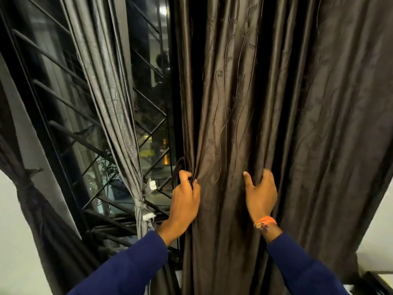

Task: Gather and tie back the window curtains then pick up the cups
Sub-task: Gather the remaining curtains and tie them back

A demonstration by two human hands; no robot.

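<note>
A dark brown embroidered curtain [265,103] hangs in front of me, filling the middle and right of the view. My left hand [185,199] grips its left edge, fingers curled round a bunch of folds. My right hand [260,192] grips a pleat further right at the same height, thumb pointing up. A thin grey curtain [110,92] to the left is knotted into a bundle low down. Another dark curtain [38,205] at the far left is tied back too. No cups are in view.
Behind the curtains is a window with a black metal grille [70,128] and night lights outside. White wall shows at the lower left and lower right. A dark object's corner [380,282] sits at the bottom right.
</note>
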